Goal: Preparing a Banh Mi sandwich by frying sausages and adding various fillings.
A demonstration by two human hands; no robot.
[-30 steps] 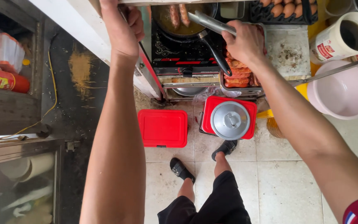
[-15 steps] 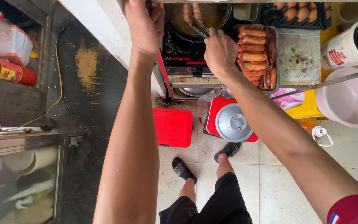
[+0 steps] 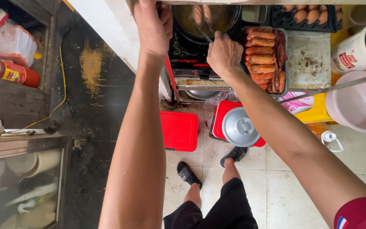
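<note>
The metal tongs are reaching into the dark frying pan at the top of the desk, their tips sitting at two sausages lying in the oil. The right hand is closing around the tongs' handle end, just in front of the pan. The left hand is gripping, fingers curled, the upper edge of the white stall frame to the left of the pan; what exactly it is clasping is cut off at the picture's edge.

Directly right of the right hand, a metal tray is holding a stack of browned sausages and strips. Beyond it a stained white board is lying, with a dark carton of brown eggs above it. A paper roll and a pink basin are standing at the far right.

Below, on the tiled floor, a red lid is lying beside a red box carrying a round metal pot lid. The person's feet in black sandals are standing just below these. At far left a red sauce bottle is lying on its side.
</note>
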